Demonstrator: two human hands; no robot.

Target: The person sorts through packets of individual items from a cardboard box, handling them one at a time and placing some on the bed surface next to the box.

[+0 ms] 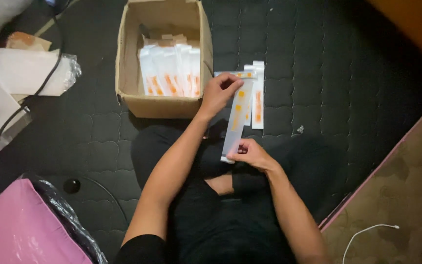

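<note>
A long clear plastic sleeve with orange marks (237, 117) is stretched between both my hands above my lap. My left hand (219, 91) pinches its top end beside the cardboard box (123, 68). My right hand (251, 153) grips its bottom end. Two or three similar white and orange strips (258, 98) lie on the dark quilted mattress (328, 73) just behind the held sleeve. Inside the box stand several white packets with orange print (171, 77).
A pink bag in black plastic (20, 230) sits at the lower left. White wrapped packages (20, 73) and a black cable (50, 73) lie at the upper left. A white cable (367, 232) lies on the brown floor at the right, beyond the mattress edge.
</note>
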